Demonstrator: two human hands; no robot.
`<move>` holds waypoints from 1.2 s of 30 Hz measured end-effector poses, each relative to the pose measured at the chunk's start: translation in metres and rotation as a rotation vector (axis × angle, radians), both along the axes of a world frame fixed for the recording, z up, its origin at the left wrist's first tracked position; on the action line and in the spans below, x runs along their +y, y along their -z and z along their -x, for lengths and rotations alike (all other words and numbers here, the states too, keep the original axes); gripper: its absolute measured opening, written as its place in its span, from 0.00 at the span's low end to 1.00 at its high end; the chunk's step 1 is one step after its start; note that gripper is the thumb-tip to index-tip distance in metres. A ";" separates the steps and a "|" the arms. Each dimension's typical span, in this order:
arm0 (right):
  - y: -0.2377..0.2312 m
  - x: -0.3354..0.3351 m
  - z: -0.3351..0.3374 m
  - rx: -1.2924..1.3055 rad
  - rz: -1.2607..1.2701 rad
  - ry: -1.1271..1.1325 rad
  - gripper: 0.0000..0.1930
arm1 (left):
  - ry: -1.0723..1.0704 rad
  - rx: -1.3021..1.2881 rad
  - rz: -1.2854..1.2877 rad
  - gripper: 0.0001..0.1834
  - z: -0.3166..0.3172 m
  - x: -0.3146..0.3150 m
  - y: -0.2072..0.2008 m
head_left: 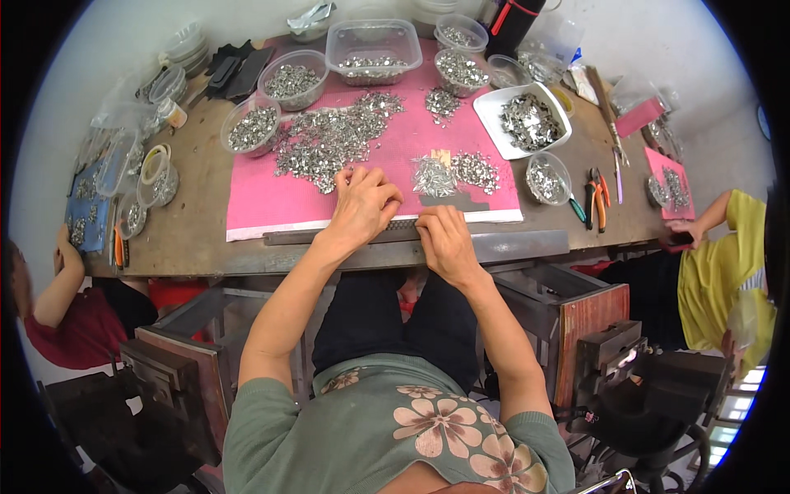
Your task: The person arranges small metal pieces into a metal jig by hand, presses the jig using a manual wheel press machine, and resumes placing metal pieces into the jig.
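1. While your two hands hovered close together at the near edge of the table (185, 226), the strip (402, 224), dark and finely patterned, lay between them, beside the bar (527, 242).
2. Left hand (362, 207): fingers bent, tips drawn together by the strip; whether they held anything, you could not tell.
3. Right hand (447, 244): fingers curled close over the strip's right side; any hold hidden.
4. Progress: the strip's pattern was too small to show what was done. Judging by the loose stock, plenty was left: one large heap (337, 136), pins (434, 177) and a side heap (477, 171), all on the mat (259, 206).
5. Surroundings: box (372, 34) behind; white tray (491, 117) and pliers (601, 202) to your right; co-workers in maroon (70, 333) and yellow (720, 276) on either side.
6. Obstructions: your fingers covered part of the strip; the large heap crowded your left hand.
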State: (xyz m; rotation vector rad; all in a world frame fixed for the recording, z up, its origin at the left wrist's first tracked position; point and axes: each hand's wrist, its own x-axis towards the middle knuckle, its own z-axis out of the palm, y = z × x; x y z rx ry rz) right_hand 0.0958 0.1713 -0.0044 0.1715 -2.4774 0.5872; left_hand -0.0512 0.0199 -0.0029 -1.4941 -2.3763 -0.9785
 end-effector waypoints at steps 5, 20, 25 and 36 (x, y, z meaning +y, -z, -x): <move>0.002 0.003 -0.002 0.044 0.077 -0.013 0.08 | 0.015 -0.046 0.028 0.05 -0.004 -0.001 -0.007; 0.011 0.006 -0.007 0.142 0.327 0.141 0.08 | 0.106 -0.131 -0.097 0.06 -0.041 -0.006 -0.005; 0.009 0.004 -0.006 0.143 0.309 0.145 0.08 | 0.001 -0.114 -0.174 0.08 -0.044 -0.007 -0.002; -0.036 0.146 -0.031 0.099 0.133 0.537 0.08 | -0.239 0.055 -0.299 0.08 -0.035 -0.044 -0.002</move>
